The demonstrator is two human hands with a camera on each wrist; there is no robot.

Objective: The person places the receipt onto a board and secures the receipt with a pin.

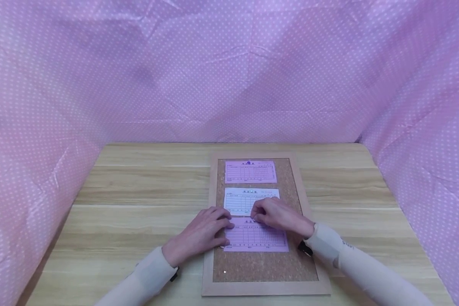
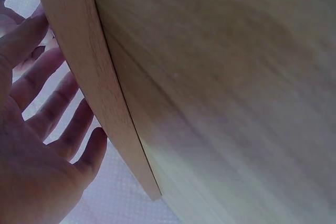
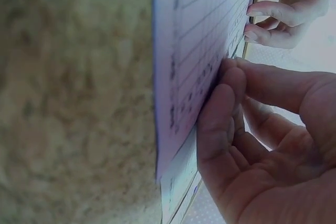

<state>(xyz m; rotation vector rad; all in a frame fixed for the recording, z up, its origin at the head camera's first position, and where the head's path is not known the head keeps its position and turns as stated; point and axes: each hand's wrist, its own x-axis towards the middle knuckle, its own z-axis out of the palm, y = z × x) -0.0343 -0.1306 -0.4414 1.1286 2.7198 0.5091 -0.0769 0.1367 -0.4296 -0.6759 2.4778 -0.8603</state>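
Note:
On a framed cork board (image 1: 265, 267) lie three printed form slips in a column: a pink slip (image 1: 237, 174) on top, a white slip (image 1: 235, 203) in the middle, and a lower pink slip (image 1: 258, 240). My right hand (image 1: 277, 214) pinches a small pale pushpin, mostly hidden by the fingertips, at the lower slip's top edge. The fingertips of my left hand (image 1: 204, 227) rest on that slip's left edge, fingers spread and gently bent. A purple pushpin (image 1: 248, 162) sits in the top slip, a pale pushpin (image 1: 251, 191) in the white one.
A small white dot (image 1: 225, 272), perhaps a pin, shows on the cork near the lower left corner. The board lies on a wooden table (image 1: 137, 191), its frame (image 1: 265, 290) slightly raised. Pink dotted cloth (image 1: 229, 76) hangs behind and at both sides.

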